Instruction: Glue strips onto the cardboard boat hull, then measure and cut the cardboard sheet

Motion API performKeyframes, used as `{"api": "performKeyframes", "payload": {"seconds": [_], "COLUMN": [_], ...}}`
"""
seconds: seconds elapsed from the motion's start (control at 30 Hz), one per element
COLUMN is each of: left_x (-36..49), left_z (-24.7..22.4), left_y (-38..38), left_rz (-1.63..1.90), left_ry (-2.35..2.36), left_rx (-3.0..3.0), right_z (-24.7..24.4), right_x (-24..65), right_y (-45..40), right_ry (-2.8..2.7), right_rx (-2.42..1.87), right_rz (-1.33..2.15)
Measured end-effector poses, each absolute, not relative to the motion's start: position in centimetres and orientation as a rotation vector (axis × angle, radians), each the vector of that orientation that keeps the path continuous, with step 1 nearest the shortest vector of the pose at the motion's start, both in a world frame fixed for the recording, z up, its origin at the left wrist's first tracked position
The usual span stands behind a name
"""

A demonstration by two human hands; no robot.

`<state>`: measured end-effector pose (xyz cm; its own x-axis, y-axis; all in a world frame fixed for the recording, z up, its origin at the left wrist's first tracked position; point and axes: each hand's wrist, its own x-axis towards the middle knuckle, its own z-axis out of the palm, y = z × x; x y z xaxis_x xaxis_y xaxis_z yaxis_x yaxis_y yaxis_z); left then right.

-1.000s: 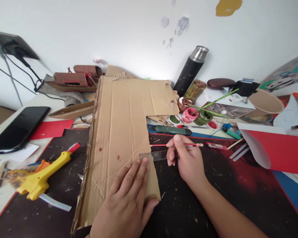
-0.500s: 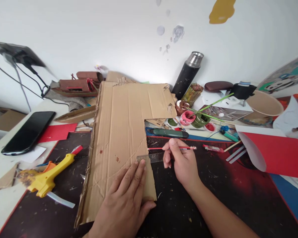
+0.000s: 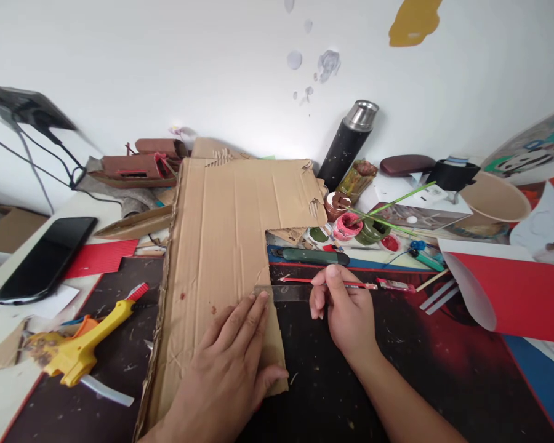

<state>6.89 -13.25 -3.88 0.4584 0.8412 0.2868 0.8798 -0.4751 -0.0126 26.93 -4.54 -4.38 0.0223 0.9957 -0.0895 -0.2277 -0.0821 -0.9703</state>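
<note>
My left hand [image 3: 228, 360] lies flat with outstretched fingers on a large L-shaped piece of corrugated cardboard [image 3: 226, 215]. Its fingertips press at the near edge of a clear ruler [image 3: 289, 293], which lies across the cardboard and sticks out past its right edge. My right hand [image 3: 348, 317] is closed around a red pencil [image 3: 299, 280], just right of the cardboard. The pencil lies nearly level, its tip pointing left, close to the cardboard's edge but apart from it. Part of the ruler is hidden near my right fingers.
A yellow glue gun [image 3: 85, 347] and a black phone [image 3: 46, 258] lie to the left. Behind are a green utility knife [image 3: 310, 256], open paint jars [image 3: 347, 226] and a leaning black thermos [image 3: 348, 144]. Red paper [image 3: 517, 295] curls at the right. A dark mat [image 3: 420, 375] covers the table.
My right hand has drawn the pencil slightly right, so its tip no longer reaches the cardboard's edge. My left hand stays on the cardboard. The camera view has shifted a little.
</note>
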Motion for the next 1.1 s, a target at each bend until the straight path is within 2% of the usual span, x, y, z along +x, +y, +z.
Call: {"api": "performKeyframes", "payload": {"seconds": [0.67, 1.1], "left_x": [7.4, 6.7], "left_z": [-3.6, -4.4], "left_y": [-11.9, -12.5], "left_rz": [-0.505, -0.428], "left_ry": [-1.684, -1.646], "left_rx": [-2.470, -2.528], "right_z": [-4.2, -3.5], "right_x": [26.8, 26.7], "right_y": [-5.0, -5.0], "right_ry": [-1.061, -1.104], "right_rx": [-1.163, -1.212], "right_rz": [1.329, 1.351]}}
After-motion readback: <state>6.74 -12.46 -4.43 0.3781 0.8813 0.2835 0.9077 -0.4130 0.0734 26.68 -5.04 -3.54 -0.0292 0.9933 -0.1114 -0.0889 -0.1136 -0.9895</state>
